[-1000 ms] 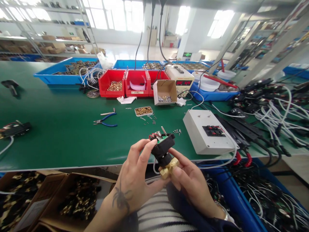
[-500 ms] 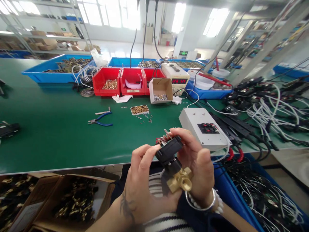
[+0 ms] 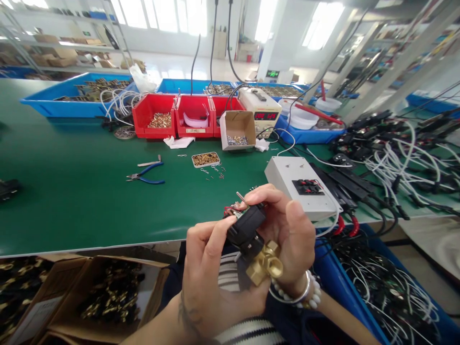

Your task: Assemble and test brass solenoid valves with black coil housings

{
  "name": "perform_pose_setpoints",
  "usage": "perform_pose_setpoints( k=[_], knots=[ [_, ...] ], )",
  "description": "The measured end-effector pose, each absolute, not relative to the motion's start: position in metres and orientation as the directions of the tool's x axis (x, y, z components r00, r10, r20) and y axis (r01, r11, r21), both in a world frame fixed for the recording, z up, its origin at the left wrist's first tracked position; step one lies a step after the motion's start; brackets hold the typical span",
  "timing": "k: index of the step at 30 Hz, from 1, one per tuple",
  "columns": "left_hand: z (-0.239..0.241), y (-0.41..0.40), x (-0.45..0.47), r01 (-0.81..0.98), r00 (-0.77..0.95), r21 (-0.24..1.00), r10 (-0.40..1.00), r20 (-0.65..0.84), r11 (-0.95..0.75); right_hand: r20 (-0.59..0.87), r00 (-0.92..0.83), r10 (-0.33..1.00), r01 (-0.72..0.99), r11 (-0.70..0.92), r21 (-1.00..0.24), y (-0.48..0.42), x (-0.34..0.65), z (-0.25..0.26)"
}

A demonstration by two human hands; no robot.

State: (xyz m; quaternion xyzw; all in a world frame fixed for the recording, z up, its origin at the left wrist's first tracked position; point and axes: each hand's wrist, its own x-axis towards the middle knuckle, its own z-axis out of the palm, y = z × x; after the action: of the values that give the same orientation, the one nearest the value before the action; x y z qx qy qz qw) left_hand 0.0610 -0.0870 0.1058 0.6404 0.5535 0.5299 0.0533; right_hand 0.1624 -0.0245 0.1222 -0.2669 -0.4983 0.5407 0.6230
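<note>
Between my two hands, above my lap at the table's front edge, is a motorized brass valve [image 3: 265,265] with a black actuator housing [image 3: 246,227] on top. The brass body points down toward me, and the housing tilts away. My left hand [image 3: 210,268] grips it from the left, fingertips on the housing's edge and thumb under the brass. Around the far right side my right hand [image 3: 293,235] is wrapped, its fingers at the housing's top. A thin metal pin [image 3: 240,197], red wires and part of a green circuit board show at the housing's open top.
On the green table lie blue-handled cutters [image 3: 145,178], a small tray of brass parts [image 3: 205,159] and loose clips. Behind stand red bins [image 3: 154,103], a cardboard box [image 3: 230,139] and a power supply [image 3: 264,112]. A grey switch box [image 3: 287,187] and tangled cables are right.
The valve and both hands have shifted slightly left in view, along with a small camera shift. The grip looks the same, and the power supply's red display reads differently.
</note>
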Motion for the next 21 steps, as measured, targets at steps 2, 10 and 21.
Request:
perform_pose_setpoints(
  k=[2, 10, 21],
  knots=[
    [0.106, -0.088, 0.063, 0.659, -0.201, 0.654, 0.752, 0.628, -0.370, 0.315, -0.094, 0.944, -0.415, 0.251, -0.875, -0.026, 0.162, 0.125],
    [0.102, -0.085, 0.069, 0.621, -0.223, 0.665, 0.720, 0.657, -0.415, 0.404, -0.179, 0.897, -0.269, 0.351, -0.897, -0.028, 0.178, 0.136],
    [0.105, -0.089, 0.064, 0.658, -0.201, 0.624, 0.700, 0.685, -0.422, 0.408, -0.125, 0.904, -0.264, 0.366, -0.892, -0.028, 0.169, 0.135]
  ],
)
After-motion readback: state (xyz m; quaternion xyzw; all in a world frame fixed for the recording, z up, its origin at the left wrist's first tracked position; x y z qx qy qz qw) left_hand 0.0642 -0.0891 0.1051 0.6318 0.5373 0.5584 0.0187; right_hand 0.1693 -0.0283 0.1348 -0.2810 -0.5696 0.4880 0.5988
